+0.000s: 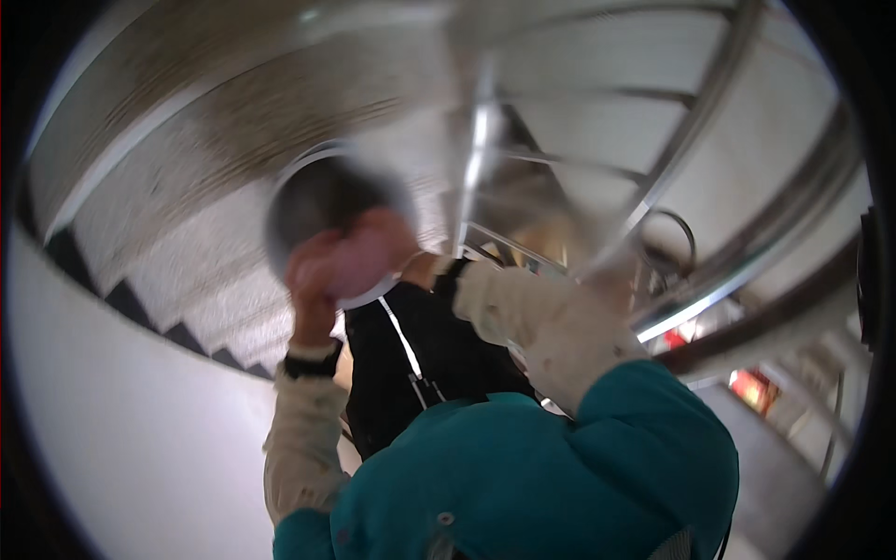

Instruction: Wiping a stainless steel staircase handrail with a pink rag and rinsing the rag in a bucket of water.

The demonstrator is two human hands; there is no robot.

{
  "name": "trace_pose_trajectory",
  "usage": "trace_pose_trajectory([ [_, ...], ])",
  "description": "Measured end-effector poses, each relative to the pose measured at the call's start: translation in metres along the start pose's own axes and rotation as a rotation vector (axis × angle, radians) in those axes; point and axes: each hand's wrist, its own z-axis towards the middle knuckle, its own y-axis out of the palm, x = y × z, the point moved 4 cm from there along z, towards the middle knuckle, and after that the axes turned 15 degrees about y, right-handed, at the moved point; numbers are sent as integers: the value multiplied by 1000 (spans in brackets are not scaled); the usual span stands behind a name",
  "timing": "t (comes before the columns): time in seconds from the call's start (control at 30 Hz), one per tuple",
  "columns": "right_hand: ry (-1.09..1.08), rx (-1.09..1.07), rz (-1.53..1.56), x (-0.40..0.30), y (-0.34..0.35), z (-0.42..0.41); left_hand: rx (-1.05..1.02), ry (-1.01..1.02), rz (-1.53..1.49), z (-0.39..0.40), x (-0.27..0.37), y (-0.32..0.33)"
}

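Both hands are blurred and close together in front of me, over a round grey container with a pale rim (pixel 288 171) and a dark inside. My left hand (pixel 315 276) is at its near left side, with bent fingers around something pink (pixel 353 262), perhaps a cloth. My right hand (pixel 388 238) meets it from the right, also at the pink thing. Blur hides where one hand ends and the pink thing begins, and whether either hand grips the container's rim. Both wrists have dark bands below cream sleeves.
Stone-like stairs (pixel 231 224) curve across the left, beside a white wall (pixel 140 434). A metal railing (pixel 672 161) with curved bars runs along the right. Beyond it, lower down, lie a grey surface (pixel 763 441) and blurred red items (pixel 754 390).
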Motion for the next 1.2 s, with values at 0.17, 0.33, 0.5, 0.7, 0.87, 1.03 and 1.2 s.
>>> trace_pose_trajectory([
  [0.17,22,-181,90,-19,-6,-14,-264,128,421,-5,26,36],
  [0.33,387,-740,834,-17,42,-10,-404,221,628,-8,36,34],
  [0.5,744,-956,1248,-26,47,-27,-239,42,398,3,43,17],
  [0.7,803,-1003,1402,-13,34,-27,-231,-102,410,8,33,23],
  [0.87,435,-840,1029,-21,28,-8,-513,474,768,-12,41,52],
  [1.03,-345,-618,-128,-46,17,10,-644,654,882,-18,32,63],
  [1.2,-341,-665,-134,-49,12,17,-853,775,852,-21,19,72],
])
